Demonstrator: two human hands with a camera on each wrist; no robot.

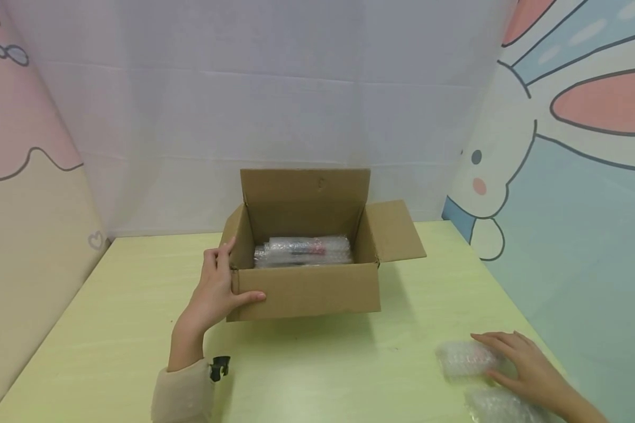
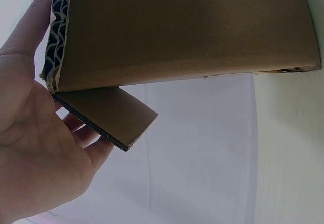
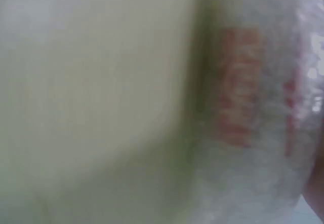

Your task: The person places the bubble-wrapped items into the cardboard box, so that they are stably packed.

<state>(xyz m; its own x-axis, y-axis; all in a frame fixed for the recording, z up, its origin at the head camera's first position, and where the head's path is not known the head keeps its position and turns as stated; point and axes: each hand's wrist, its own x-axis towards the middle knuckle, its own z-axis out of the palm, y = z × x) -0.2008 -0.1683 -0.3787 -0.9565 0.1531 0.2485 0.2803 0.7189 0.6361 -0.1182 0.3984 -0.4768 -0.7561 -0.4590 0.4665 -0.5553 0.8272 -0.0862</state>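
An open cardboard box [image 1: 303, 294] stands on the table, its flaps spread. My left hand [image 1: 211, 296] grips its near left corner, thumb over the front flap and fingers at the left flap. In the left wrist view, fingers show behind the small side flap [image 2: 109, 112]. Inside the box lie several bubble-wrapped packages [image 1: 309, 251]. At the right, my right hand [image 1: 526, 364] holds a bubble-wrapped package [image 1: 465, 359] between thumb and fingers. Red print on this package [image 3: 240, 87] shows blurred in the right wrist view.
Another bubble-wrapped package [image 1: 500, 406] lies at the table's near right, partly under the right forearm. The pale yellow-green table [image 1: 137, 294] meets a white cloth backdrop [image 1: 233, 117] behind the box. Painted panels [image 1: 577, 252] flank both sides.
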